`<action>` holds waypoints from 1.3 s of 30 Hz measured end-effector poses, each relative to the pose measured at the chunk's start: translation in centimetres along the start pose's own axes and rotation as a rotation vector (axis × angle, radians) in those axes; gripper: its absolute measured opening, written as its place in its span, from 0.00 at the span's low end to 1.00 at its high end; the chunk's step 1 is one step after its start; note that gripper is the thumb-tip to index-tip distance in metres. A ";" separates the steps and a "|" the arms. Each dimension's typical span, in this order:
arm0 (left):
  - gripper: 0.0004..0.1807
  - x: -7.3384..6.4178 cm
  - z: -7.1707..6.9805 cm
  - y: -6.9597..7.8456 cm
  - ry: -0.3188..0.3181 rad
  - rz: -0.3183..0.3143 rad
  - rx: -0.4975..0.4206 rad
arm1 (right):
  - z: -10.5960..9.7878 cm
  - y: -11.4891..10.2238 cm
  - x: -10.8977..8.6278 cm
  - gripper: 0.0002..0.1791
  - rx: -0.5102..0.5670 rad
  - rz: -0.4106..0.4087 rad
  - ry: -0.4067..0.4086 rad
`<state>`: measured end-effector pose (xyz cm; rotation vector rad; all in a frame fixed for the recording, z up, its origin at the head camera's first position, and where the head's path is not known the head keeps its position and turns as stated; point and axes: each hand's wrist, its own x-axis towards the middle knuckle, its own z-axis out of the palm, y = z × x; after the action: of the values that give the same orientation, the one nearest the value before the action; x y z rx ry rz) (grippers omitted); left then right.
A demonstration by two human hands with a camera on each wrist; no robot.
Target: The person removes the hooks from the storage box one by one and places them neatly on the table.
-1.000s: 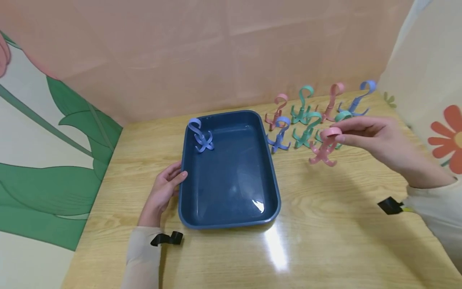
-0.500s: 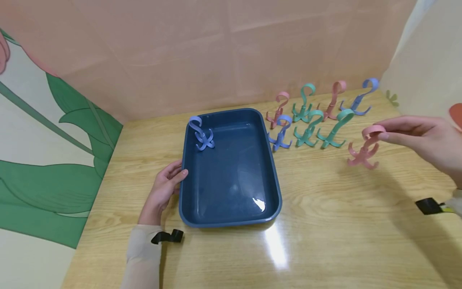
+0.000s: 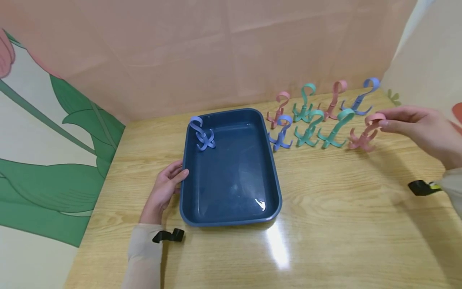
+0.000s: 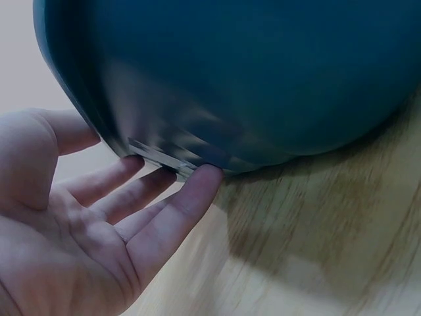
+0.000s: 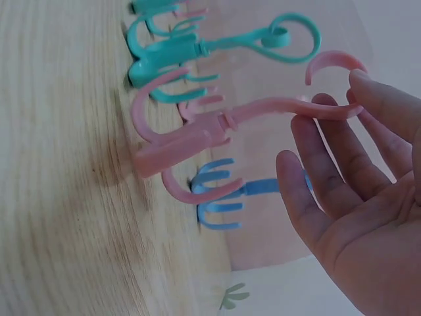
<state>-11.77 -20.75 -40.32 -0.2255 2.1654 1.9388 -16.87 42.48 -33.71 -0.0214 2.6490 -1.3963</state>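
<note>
My right hand (image 3: 418,128) pinches the curved top of a pink four-claw hanging hook (image 3: 362,140) between thumb and fingers. Its claws hang low, right at the tabletop, at the right end of the front row of hooks; the right wrist view shows the hook (image 5: 184,141) upright with its base close to the wood. At the left side of a dark blue tray (image 3: 231,222), my left hand (image 3: 166,190) holds the wall, thumb over the rim and fingers against the outside, as the tray (image 4: 250,79) shows. One blue hook (image 3: 205,139) leans in the tray's far left corner.
Beside the pink hook stands a green hook (image 3: 333,130), then another green hook (image 3: 307,130) and a blue hook (image 3: 281,134) near the tray. Behind them are a pink hook (image 3: 278,112), green hook (image 3: 304,106), pink hook (image 3: 333,100) and blue hook (image 3: 361,100), before a draped backdrop (image 3: 231,52).
My right hand has carried the pink hook rightward past the green hooks, then slightly back and down to the table at the row's end. My left hand has stayed on the tray.
</note>
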 end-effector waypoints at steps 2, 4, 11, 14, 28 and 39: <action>0.27 0.0 0.0 0.0 0.000 0.004 -0.014 | -0.3 0.2 0.7 0.26 -0.012 0.010 -0.024; 0.27 0.0 0.1 0.0 0.001 0.005 -0.024 | -0.7 0.4 1.4 0.26 -0.014 0.010 -0.039; 0.27 0.0 0.0 -0.1 0.015 0.006 -0.014 | -1.4 1.8 3.5 0.25 0.402 -0.094 -0.137; 0.27 0.0 0.0 -0.2 0.012 0.006 -0.014 | -1.3 2.8 4.2 0.23 0.760 -0.185 -0.270; 0.26 0.0 0.1 -0.1 -0.009 0.012 -0.035 | -1.4 4.8 4.7 0.27 1.020 -0.257 -0.397; 0.27 0.0 0.0 -0.2 -0.012 0.006 -0.024 | -1.1 1.1 2.4 0.21 0.959 -0.220 0.131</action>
<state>-11.76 -20.76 -40.49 -0.2109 2.1386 1.9656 -19.32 43.79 -34.34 -0.1170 1.8195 -2.6473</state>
